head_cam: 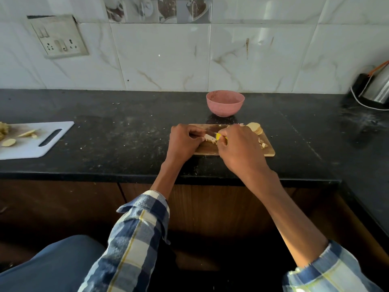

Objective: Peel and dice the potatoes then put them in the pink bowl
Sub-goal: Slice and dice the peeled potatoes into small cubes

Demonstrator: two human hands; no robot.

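Observation:
On the wooden cutting board (267, 151), my left hand (183, 142) pinches a pale potato slice (209, 138) with curled fingers. Right beside it, my right hand (240, 148) grips a yellow-handled knife (220, 136), its blade mostly hidden between the hands. A stack of round potato slices (255, 127) lies at the board's far right corner. A few cut potato pieces (263, 144) show by my right hand. The pink bowl (225, 103) stands just behind the board; no potato shows in the part of its inside that I see.
A white plastic cutting board (40, 142) with potato slices and peels lies at the left on the black counter (126, 144). A steel kettle (376, 89) with a white cord stands at the far right. A tiled wall with a switch plate (59, 37) rises behind.

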